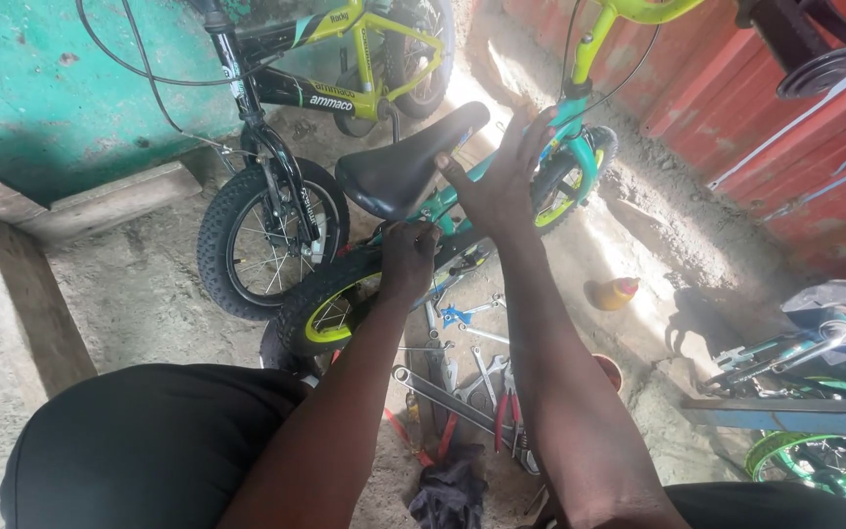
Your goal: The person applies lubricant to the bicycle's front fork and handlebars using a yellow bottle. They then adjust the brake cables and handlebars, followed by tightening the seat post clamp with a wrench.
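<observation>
Small teal bike [462,201] stands centre on the dirt floor [149,284], black saddle [405,162] near its rear tyre [330,299]. Left hand [409,260] clenched on the frame just below the saddle. Right hand [501,181] released, fingers spread, resting against the frame beside the saddle's nose. Wrenches and pliers [477,387] lie on the floor near, between the forearms. Black-yellow bike [286,147] far left.

just above the left hand [408,260] the black saddle [408,162] blocks the way up, and the rear tyre [330,299] crowds its left. below both hands, spanners and pliers [477,387] litter the ground. right of the right hand [501,186], bare sandy floor [678,225] lies open past the yellow bottle [614,292].
</observation>
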